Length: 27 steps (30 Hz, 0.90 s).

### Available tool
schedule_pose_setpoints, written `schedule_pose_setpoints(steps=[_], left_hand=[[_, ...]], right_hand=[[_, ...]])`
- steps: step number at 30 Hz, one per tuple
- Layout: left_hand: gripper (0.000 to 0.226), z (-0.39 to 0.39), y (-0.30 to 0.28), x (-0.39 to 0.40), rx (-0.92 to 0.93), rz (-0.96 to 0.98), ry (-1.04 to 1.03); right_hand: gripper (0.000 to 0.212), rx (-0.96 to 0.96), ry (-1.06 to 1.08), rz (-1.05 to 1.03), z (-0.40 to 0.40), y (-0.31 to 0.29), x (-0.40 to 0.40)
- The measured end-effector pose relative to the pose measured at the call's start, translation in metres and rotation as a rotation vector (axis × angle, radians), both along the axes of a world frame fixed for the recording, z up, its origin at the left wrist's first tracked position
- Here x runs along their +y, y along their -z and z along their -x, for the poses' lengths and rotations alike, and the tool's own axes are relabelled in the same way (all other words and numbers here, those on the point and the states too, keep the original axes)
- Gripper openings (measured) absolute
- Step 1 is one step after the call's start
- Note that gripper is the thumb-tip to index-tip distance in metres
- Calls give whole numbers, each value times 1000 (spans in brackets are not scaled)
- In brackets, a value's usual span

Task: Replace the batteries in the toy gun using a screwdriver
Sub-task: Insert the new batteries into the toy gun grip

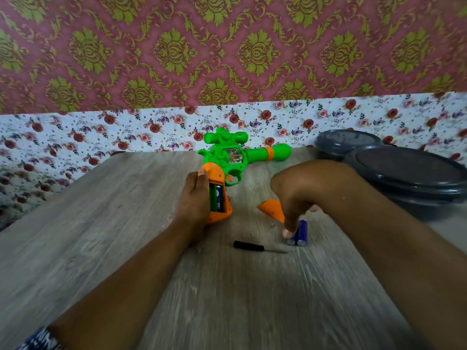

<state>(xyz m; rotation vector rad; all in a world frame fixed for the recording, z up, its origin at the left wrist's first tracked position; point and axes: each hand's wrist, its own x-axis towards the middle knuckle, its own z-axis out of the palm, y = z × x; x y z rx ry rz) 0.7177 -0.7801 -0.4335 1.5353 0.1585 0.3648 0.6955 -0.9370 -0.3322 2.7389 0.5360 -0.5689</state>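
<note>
At frame centre, the left hand (194, 200) grips the toy gun (227, 160) on the counter (101, 223), half hiding one battery (219, 198). Right hand (294, 198) pinches blurred loose batteries (300, 233), labels unreadable, beside the screwdriver (255, 247).

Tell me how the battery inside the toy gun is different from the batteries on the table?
The battery in the toy gun's grip sits in the open compartment and looks dark with green; the batteries on the table lie loose and look blue with silver ends. The left hand holds the grip around the first; the right hand's fingers touch the loose ones. All look cylindrical.
</note>
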Motion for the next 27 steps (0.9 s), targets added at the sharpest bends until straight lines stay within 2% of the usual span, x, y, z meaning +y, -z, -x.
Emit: schedule_pose_setpoints(steps=[2, 6, 12, 15, 21, 25, 27], left_hand=[[23, 1, 0, 0, -11, 12, 7], [22, 0, 3, 1, -31, 5, 11], [20, -4, 6, 4, -33, 28, 15], [21, -4, 7, 5, -19, 24, 18], [46, -9, 14, 10, -28, -39, 17], [46, -12, 16, 10, -10, -8, 11], [63, -13, 17, 10, -12, -14, -2]], right_hand=[[29, -21, -18, 75, 2, 5, 3], [53, -7, -6, 113, 0, 12, 8], [48, 1, -41, 91, -4, 11, 6], [32, -38, -98, -88, -6, 6, 3], [45, -120, -248, -612, -12, 13, 14], [52, -180, -170, -950, -22, 33, 25], [51, -242, -98, -1091, -24, 45, 31]])
